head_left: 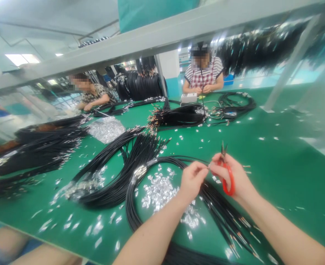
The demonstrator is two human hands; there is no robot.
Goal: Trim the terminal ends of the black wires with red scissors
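Observation:
My right hand [236,175] is closed round small red-handled scissors [228,178], whose dark blades point up and away from me. My left hand [192,179] is pinched shut on the end of a thin black cable [176,160], fingertips almost touching those of the right hand. That cable belongs to a looped bundle of black cables [130,200] lying on the green table [275,176] under my forearms. A heap of small silvery foil scraps [158,191] lies inside the loop, just left of my left wrist.
More black cable bundles [41,147] and a clear bag of silvery bits [106,129] cover the left and middle. Two other people sit at the far side, one by a white box [188,97]. A grey beam [151,40] and a post [286,66] stand overhead and right.

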